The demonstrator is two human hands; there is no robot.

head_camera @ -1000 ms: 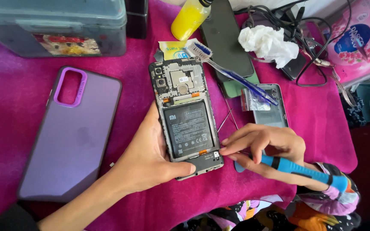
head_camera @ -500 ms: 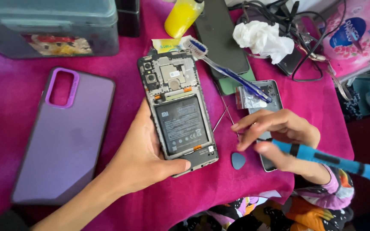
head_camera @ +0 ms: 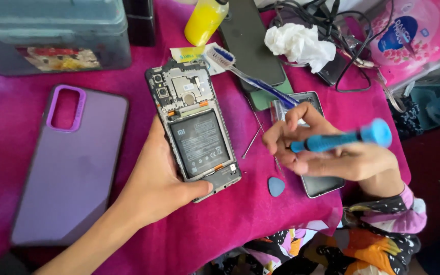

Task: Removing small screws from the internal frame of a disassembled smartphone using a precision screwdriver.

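Nearest to us, our left hand (head_camera: pixel 161 186) cups the lower end of the opened phone (head_camera: pixel 193 122) from the left, thumb curled under its bottom edge and fingers hidden beneath it; the phone lies face down on the pink cloth (head_camera: pixel 240 224) with its back off, battery (head_camera: pixel 198 143) and circuit board bare. Just right of it our right hand (head_camera: pixel 327 150) hovers off the phone, fingers closed around a blue screwdriver (head_camera: pixel 339 140) held roughly level, its tip pointing toward the phone; whether the tip carries a screw we cannot tell.

The risks, as we judge them: the grip on the phone is only at one end, so a push from the driver could swing or tip it; a slipped tip could gouge the battery or scratch the board; any loose screw would be hard to find on this cloth. The blue pick (head_camera: pixel 276 186) and the thin metal pin (head_camera: pixel 252 141) lie between phone and hand, where a sleeve could sweep them off the edge; the removed grey back cover (head_camera: pixel 322 183) sits under our right hand and could be pressed or scraped.

Farther off, the purple case (head_camera: pixel 67 168) lies well left; the toothbrush (head_camera: pixel 253 76), crumpled tissue (head_camera: pixel 301 46) and yellow bottle (head_camera: pixel 204 20) crowd the top; if that bottle leaked, liquid could reach the open board.
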